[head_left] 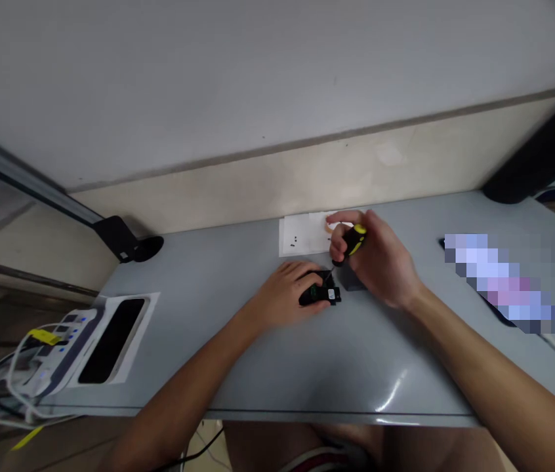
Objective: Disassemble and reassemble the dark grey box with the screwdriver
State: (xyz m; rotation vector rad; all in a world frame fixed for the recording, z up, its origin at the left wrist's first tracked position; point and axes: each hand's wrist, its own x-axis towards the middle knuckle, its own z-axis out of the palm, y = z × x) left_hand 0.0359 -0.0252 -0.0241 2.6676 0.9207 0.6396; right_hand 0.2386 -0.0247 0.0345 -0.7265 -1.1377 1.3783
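My left hand (285,295) holds a small black device (324,295) with a green circuit board down on the grey table. Its fingers and thumb grip the device from the left. In my right hand (383,259) is a black and yellow screwdriver (355,240), tilted so its shaft points down and left to the device. Whether the tip sits in a screw is too small to tell. A dark grey block (353,282) lies under my right hand, partly hidden. Behind the hands, a white sheet of paper (309,244) bears several tiny dark pieces (294,241) that look like screws.
A phone (113,341) lies on white paper at the left, beside a power strip (68,354) with tangled cables. Toward the right is a blurred-out phone-like device (498,282) with a white cable. A wall (258,177) runs along the back of the table (218,387).
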